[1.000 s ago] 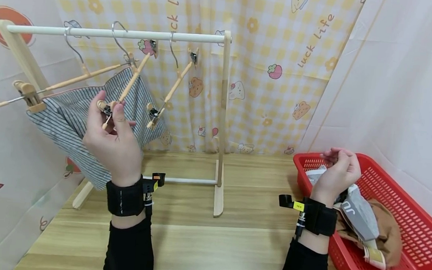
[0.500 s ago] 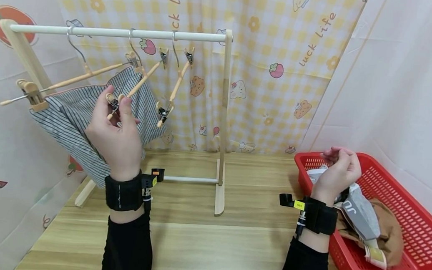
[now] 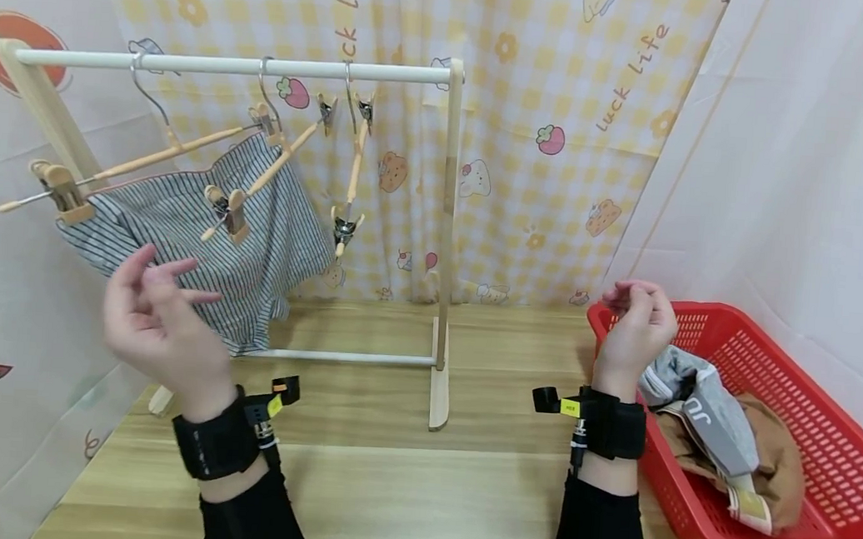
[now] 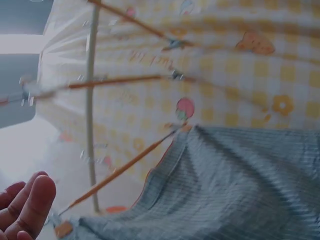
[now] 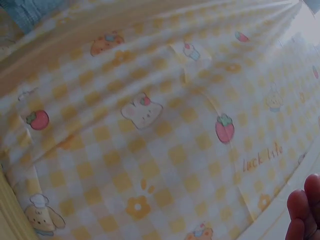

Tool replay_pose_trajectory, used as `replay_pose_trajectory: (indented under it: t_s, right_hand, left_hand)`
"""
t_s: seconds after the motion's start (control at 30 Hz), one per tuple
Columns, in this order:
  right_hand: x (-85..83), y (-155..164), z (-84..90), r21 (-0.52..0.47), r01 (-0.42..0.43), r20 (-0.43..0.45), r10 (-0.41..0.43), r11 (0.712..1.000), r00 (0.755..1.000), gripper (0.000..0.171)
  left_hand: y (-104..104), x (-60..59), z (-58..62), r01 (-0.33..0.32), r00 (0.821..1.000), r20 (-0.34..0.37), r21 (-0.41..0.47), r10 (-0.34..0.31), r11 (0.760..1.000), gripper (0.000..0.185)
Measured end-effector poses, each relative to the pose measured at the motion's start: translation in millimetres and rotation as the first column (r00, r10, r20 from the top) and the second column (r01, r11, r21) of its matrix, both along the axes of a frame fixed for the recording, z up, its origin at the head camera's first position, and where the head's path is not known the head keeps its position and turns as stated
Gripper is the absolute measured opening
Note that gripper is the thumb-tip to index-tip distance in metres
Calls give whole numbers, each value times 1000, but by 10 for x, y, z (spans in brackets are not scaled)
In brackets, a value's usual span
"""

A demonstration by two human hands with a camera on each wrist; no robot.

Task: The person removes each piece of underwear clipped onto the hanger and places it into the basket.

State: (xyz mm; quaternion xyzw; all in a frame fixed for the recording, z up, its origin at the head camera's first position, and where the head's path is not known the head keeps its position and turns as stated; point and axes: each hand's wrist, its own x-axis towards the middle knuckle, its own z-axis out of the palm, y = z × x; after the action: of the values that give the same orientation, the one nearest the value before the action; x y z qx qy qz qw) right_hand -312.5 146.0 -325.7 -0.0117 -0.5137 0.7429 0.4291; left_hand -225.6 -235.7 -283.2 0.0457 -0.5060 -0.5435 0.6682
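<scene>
My left hand (image 3: 164, 326) floats in front of the rack with its fingers loosely bent and nothing in them; its fingertips (image 4: 41, 192) show at the lower left of the left wrist view. Blue-and-white striped shorts (image 3: 275, 242) hang from the clips of the left hanger (image 3: 138, 163). A middle clip hanger (image 3: 283, 159) and a right clip hanger (image 3: 356, 164) carry no garment. Above my left hand is the middle hanger's near clip (image 3: 235, 218). My right hand (image 3: 636, 334), loosely curled and holding nothing, hovers by the basket's left rim; its fingers (image 5: 298, 207) edge into the right wrist view.
A wooden rack with a white top rod (image 3: 190, 63) stands on the wood-grain table (image 3: 415, 502). The red basket (image 3: 839, 465) at right contains a grey garment (image 3: 721, 432) and a brown one (image 3: 782, 461). A yellow checked curtain (image 3: 528, 184) hangs behind.
My left hand has let go of the middle hanger's near clip and come down and left. That hanger's hook slid right along the rod earlier. My right hand has shifted slightly left.
</scene>
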Motion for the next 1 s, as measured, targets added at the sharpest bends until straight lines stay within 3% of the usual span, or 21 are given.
replay_pose_trajectory:
  t_s: [0.13, 0.27, 0.4, 0.6, 0.67, 0.7, 0.8, 0.9, 1.0]
  right_hand:
    - [-25, -197, 12, 70, -130, -51, 134, 989, 990, 30]
    - [-53, -500, 77, 164, -286, -40, 296, 944, 954, 26]
    - [-215, -890, 149, 262, -435, 60, 436, 861, 898, 17]
    - [-554, -1395, 216, 312, -641, 287, 574, 701, 767, 50]
    - [-640, -1509, 253, 297, -671, 296, 603, 679, 741, 51]
    - [-673, -1555, 271, 290, -678, 283, 617, 675, 735, 43]
    - [-700, -1652, 327, 287, -657, 235, 614, 697, 754, 8]
    - [-616, -1689, 380, 293, -614, 204, 579, 733, 789, 42]
    - [-503, -1701, 418, 300, -562, 205, 523, 771, 827, 51]
  left_hand:
    - [-201, 146, 50, -53, 996, -68, 153, 65, 987, 22]
    - [-349, 248, 79, -70, 986, -127, 267, 107, 961, 21]
    - [-405, 276, 53, -64, 980, -161, 307, 118, 950, 21]
    - [-418, 243, 32, -29, 976, -196, 302, 92, 953, 21]
    - [-434, 236, 33, -21, 977, -197, 307, 85, 951, 20]
    - [-447, 236, 32, -15, 976, -202, 316, 83, 949, 20]
    - [-503, 250, 17, -27, 976, -193, 334, 97, 942, 19]
    - [-565, 266, -16, -63, 978, -168, 329, 124, 942, 20]
    - [-593, 260, -40, -53, 981, -156, 354, 115, 934, 21]
